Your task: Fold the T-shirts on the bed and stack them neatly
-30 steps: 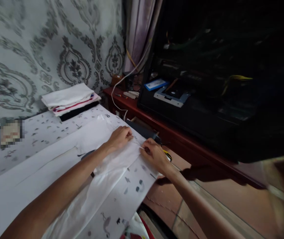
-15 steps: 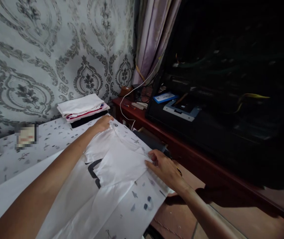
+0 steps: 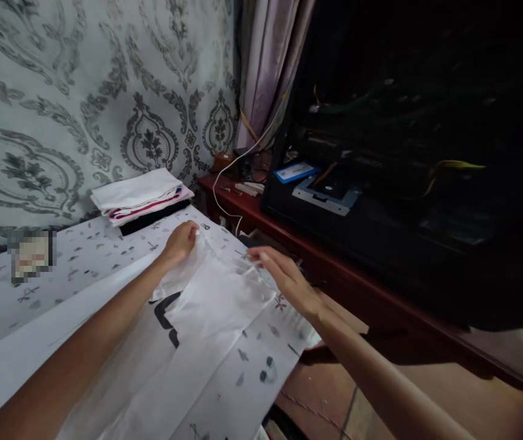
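from where i stand, two bare hands are at work over one white cloth [image 3: 225, 299], which lies loosely spread on a table [image 3: 252, 374] with a printed cover, running from the middle toward the near side. the left hand [image 3: 181, 242] has its fingers closed on the far end of the cloth, pinching it, perhaps so that this end has an anchor and the thin layers don't slide. the right hand [image 3: 286, 278] is open, fingers straight and close together above the cloth's right side, likely held flat because a flat hand suits soft fabric; whether the fingertips touch it, i cannot tell. one dark angular mark [image 3: 165, 315] shows beside a fold near the left forearm. more white fabric spreads to the left, and i cannot tell if it is the same piece. far left, against the wall, sits one pile of folded cloths [image 3: 142, 188], white and red-edged over black, probably squared up there to be out of the way; its layers are too tight to count. one small card [image 3: 32, 256], blurred, is left of the pile. on the right stands a second table, dark red [image 3: 236, 198], carrying one big black case [image 3: 380, 238] with one blue packet [image 3: 296, 172] and one metal box [image 3: 325, 194] in it. one white cord [image 3: 215, 186] loops down between the two tables.
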A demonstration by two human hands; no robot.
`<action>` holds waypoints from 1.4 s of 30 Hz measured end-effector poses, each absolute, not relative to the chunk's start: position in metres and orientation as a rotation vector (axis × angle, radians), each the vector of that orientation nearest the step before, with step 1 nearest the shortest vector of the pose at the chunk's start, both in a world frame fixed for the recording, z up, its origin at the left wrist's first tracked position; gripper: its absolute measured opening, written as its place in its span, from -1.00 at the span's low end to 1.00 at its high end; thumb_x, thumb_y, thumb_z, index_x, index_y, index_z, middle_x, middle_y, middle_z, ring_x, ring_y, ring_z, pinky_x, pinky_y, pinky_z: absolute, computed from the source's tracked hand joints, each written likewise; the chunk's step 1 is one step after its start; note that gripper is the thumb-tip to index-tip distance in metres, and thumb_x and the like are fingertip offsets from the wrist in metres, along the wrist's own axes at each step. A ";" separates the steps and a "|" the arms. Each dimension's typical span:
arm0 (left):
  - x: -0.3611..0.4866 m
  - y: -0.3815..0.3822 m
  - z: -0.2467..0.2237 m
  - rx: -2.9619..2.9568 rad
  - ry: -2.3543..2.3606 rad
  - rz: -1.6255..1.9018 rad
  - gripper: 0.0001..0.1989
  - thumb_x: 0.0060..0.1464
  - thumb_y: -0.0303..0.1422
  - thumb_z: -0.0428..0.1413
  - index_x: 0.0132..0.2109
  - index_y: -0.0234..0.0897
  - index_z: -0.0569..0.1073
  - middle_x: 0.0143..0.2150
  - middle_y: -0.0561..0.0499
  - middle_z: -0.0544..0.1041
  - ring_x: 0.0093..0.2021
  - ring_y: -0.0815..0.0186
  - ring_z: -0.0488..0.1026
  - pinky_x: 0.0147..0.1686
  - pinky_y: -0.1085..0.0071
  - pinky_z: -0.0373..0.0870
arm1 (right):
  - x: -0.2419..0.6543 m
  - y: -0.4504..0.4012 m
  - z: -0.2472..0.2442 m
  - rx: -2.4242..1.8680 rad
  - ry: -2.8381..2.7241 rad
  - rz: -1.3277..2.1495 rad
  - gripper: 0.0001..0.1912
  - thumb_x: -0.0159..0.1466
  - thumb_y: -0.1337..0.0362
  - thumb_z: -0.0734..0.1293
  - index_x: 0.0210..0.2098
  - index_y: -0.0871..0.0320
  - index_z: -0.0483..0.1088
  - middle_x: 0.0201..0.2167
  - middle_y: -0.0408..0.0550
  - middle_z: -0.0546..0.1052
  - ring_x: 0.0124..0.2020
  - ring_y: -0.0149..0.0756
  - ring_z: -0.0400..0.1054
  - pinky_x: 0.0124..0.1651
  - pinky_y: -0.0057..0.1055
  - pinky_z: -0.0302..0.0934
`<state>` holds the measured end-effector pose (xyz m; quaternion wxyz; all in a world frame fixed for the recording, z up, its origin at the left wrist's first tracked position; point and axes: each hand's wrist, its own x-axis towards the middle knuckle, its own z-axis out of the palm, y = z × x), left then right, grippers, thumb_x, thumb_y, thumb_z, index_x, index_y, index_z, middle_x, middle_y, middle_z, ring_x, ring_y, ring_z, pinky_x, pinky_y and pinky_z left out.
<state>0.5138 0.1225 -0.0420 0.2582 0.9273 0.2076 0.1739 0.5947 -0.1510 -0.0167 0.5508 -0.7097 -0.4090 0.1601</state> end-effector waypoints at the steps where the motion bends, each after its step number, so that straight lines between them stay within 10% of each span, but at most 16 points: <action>1: 0.506 0.122 -0.044 2.533 0.569 0.484 -0.69 0.12 -0.55 -0.06 -0.06 -0.23 0.45 -0.06 -0.11 0.56 -0.01 0.13 0.47 0.04 0.16 0.39 | 0.601 -0.129 -0.013 -1.535 -0.930 0.466 -0.60 0.40 -0.03 0.15 -0.06 0.06 0.47 -0.03 0.02 0.54 0.04 -0.13 0.42 0.11 -0.16 0.26; 12: 0.481 0.111 -0.059 2.826 0.516 0.287 -0.63 0.30 -0.39 -0.12 0.20 -0.24 0.31 0.44 -0.21 0.20 0.43 0.02 0.11 0.25 0.00 0.19 | 0.666 0.061 -0.044 -1.131 -0.389 0.922 -0.40 0.41 -0.18 -0.13 0.08 -0.04 0.30 0.17 0.06 0.38 0.25 -0.17 0.27 0.20 -0.07 0.24; 19: 0.494 0.120 -0.054 2.830 0.492 0.250 -0.59 0.26 -0.47 -0.17 0.21 -0.22 0.25 0.23 -0.21 0.46 0.38 0.03 0.19 0.14 -0.01 0.20 | 0.670 0.065 -0.056 -1.039 -0.458 0.970 -0.42 0.41 -0.19 -0.10 0.06 -0.02 0.31 0.19 0.05 0.38 0.26 -0.20 0.27 0.20 -0.11 0.25; 42: 0.498 0.118 -0.050 2.833 0.569 0.171 -0.64 0.23 -0.46 -0.15 0.13 -0.25 0.31 0.31 -0.23 0.39 0.39 0.03 0.15 0.15 -0.07 0.19 | 0.668 0.071 -0.054 -1.004 -0.449 1.044 -0.37 0.43 -0.19 -0.08 -0.12 0.07 0.42 -0.02 0.05 0.49 0.18 -0.20 0.33 0.28 -0.08 0.15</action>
